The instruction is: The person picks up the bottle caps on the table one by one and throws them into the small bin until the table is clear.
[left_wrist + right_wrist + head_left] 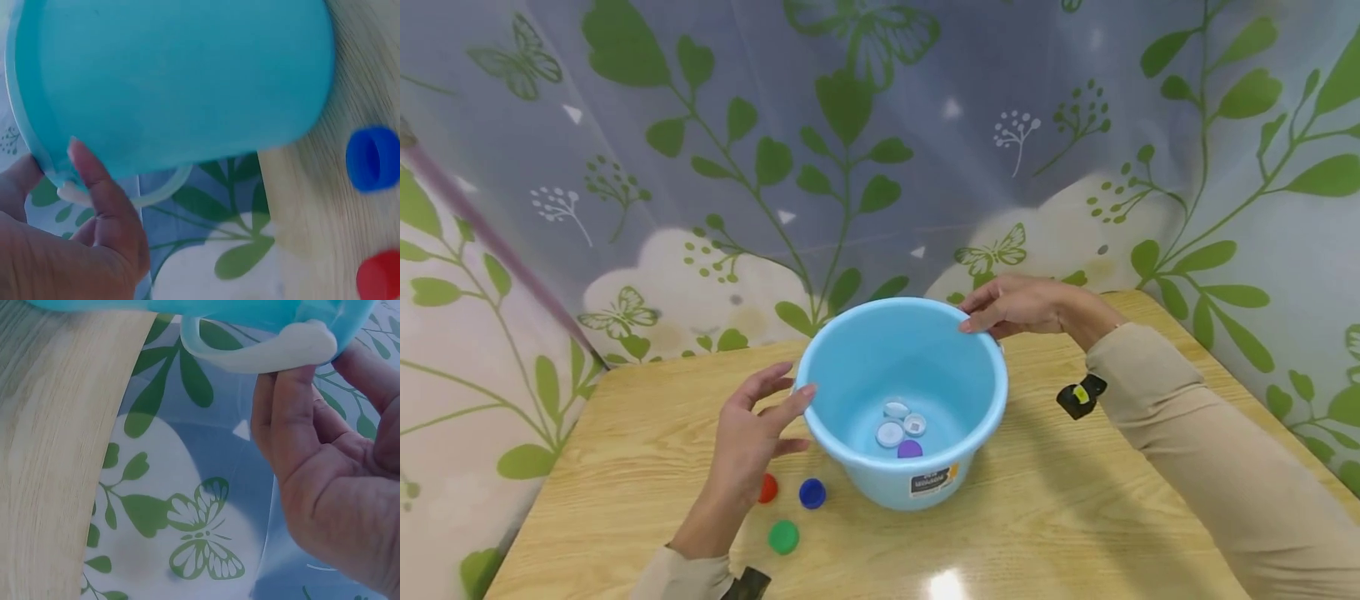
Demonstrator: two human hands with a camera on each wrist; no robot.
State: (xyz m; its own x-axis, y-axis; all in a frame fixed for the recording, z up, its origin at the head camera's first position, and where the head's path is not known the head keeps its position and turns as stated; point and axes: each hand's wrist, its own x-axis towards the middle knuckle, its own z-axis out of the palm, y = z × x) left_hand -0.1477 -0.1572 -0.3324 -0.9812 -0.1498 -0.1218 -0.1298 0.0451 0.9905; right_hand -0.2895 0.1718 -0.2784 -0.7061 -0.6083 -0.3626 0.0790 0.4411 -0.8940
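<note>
A light blue plastic bucket stands on the table, its mouth facing up. My left hand holds its rim on the left, thumb at the edge and fingers around the outside. On the far right side, my right hand grips the rim with the thumb over it. The right wrist view shows fingers against the white end of the bucket's handle. Inside the bucket lie pale round lids and a purple cap. By my left hand are a red cap, a blue cap and a green cap.
The wooden table extends around the bucket. Behind it hangs a curtain printed with leaves and butterflies. Black straps with a small device sit at my wrists.
</note>
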